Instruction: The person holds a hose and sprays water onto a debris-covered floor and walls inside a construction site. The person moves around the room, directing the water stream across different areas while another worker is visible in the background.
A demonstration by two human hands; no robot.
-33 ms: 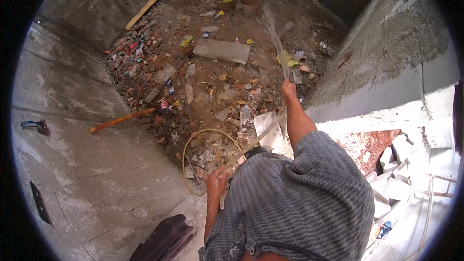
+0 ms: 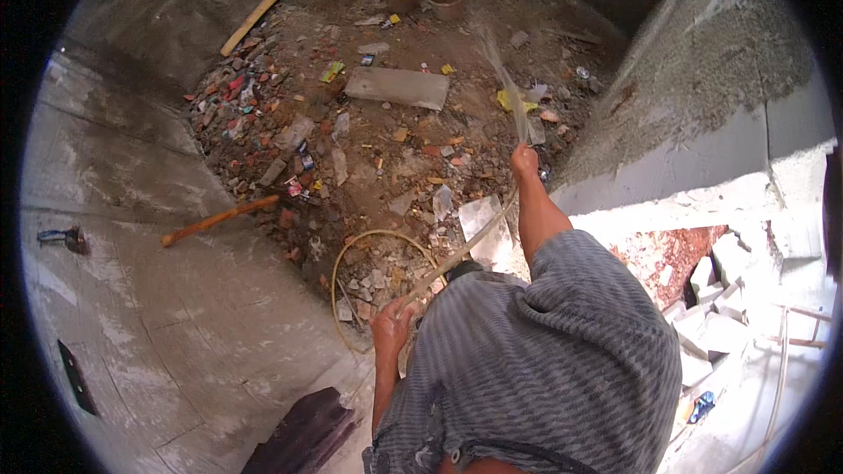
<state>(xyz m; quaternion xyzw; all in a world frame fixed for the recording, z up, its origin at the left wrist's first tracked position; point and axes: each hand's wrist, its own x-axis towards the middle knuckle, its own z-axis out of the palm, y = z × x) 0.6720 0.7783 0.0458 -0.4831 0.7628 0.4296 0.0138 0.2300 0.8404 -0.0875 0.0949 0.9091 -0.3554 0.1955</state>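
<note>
A pale yellowish hose (image 2: 452, 261) runs across the front of my grey shirt from one hand to the other. My right hand (image 2: 524, 161), arm stretched forward, is closed around its outlet end. From there a spray of water (image 2: 507, 83) shoots ahead toward the right-hand wall (image 2: 702, 79), whose upper part looks rough and damp. Lower down, at my left side, my left hand (image 2: 392, 326) is closed on the hose. A loop of the hose hangs beside that hand, over the rubble.
Broken brick and litter (image 2: 255, 114) cover the ground. A concrete slab (image 2: 397, 89) lies ahead, with two buckets (image 2: 447, 0) beyond. Wooden pieces (image 2: 219, 220) lean at the left wall (image 2: 132, 298). Broken white blocks (image 2: 716, 316) are piled at right; a dark cloth-like thing (image 2: 303, 434) lies near me.
The water spray has shifted slightly and looks more fanned out. Both hands keep their grip on the hose in nearly the same places; the view has moved a little.
</note>
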